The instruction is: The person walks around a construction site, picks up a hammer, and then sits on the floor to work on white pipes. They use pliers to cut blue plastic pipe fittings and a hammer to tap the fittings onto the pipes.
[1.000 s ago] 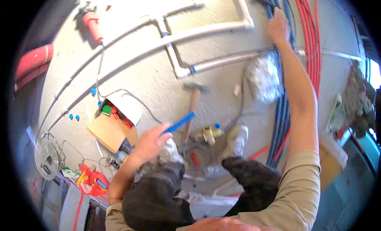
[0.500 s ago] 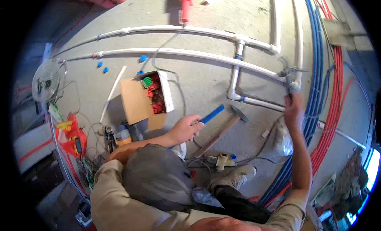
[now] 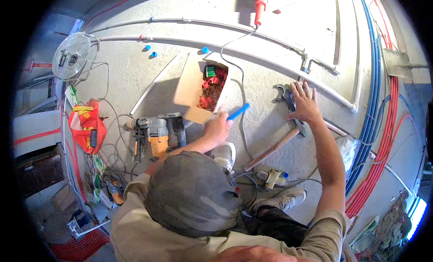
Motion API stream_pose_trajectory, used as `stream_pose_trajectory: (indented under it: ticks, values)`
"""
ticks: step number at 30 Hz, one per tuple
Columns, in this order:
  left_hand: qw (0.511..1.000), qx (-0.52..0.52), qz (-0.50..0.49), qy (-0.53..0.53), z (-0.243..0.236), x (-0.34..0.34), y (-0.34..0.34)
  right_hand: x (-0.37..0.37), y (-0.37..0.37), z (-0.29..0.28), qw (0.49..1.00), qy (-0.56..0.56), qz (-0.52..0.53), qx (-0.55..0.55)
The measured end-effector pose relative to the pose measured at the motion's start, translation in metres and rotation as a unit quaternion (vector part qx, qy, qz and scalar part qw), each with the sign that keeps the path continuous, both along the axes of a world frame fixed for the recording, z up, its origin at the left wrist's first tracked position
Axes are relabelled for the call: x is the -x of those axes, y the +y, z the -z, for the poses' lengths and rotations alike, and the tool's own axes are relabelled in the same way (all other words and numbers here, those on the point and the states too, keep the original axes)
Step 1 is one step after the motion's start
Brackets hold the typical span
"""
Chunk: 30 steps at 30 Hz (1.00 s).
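Note:
My left hand (image 3: 216,129) is closed around a short blue pipe (image 3: 239,111) near the open cardboard box (image 3: 189,82), which holds red and green pieces. My right hand (image 3: 304,102) is open, fingers spread, over a dark metal tool (image 3: 282,94) lying on the floor; whether it touches the tool I cannot tell. Beside it lies a hammer (image 3: 275,149) with a wooden handle, its head partly under my hand. A cream-coloured fitting (image 3: 273,177) with a blue cap sits by my right shoe.
An orange-and-grey drill (image 3: 158,142), red bag (image 3: 85,127), fan (image 3: 71,57) and loose white pipe (image 3: 153,85) lie left. White pipes (image 3: 333,93) cross ahead, with a red power tool (image 3: 260,9) beyond. Blue (image 3: 374,95) and red lines (image 3: 393,100) run along the right, with cords.
My right hand has moved down and left from the blue lines, opening and letting go of the dark tool. My left hand still holds the blue pipe. The view has shifted.

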<state>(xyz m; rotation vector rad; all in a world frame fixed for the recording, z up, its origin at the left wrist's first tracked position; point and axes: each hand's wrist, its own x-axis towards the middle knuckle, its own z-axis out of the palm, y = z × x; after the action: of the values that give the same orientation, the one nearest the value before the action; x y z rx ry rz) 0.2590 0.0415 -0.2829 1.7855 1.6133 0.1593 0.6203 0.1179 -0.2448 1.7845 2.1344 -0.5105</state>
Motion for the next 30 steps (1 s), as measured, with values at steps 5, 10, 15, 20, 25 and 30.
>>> stream_pose_trajectory:
  ticks: [5, 10, 15, 20, 25, 30]
  values:
    - [0.985, -0.162, -0.023, 0.060, -0.006, 0.044, 0.023, -0.010, 0.007, 0.018, 0.992, 0.068, -0.061, -0.088]
    - [0.990, 0.003, -0.030, -0.141, -0.035, 0.022, 0.049, 0.003, 0.003, 0.007, 0.973, 0.126, -0.029, -0.189]
    - [0.991, -0.060, 0.012, -0.118, -0.076, -0.019, 0.074, 0.051, -0.055, -0.014, 0.902, 0.338, 0.268, 0.004]
    - [0.986, -0.069, 0.136, -0.073, -0.088, -0.030, 0.095, 0.098, -0.092, 0.004, 0.841, 0.377, 0.367, 0.127]
    - [0.981, -0.047, 0.189, -0.018, -0.097, -0.040, 0.088, 0.125, -0.082, -0.025, 0.819, 0.437, 0.345, 0.136]
    - [0.981, -0.036, 0.191, -0.013, -0.091, -0.039, 0.089, 0.133, -0.075, -0.012, 0.821, 0.453, 0.326, 0.121]
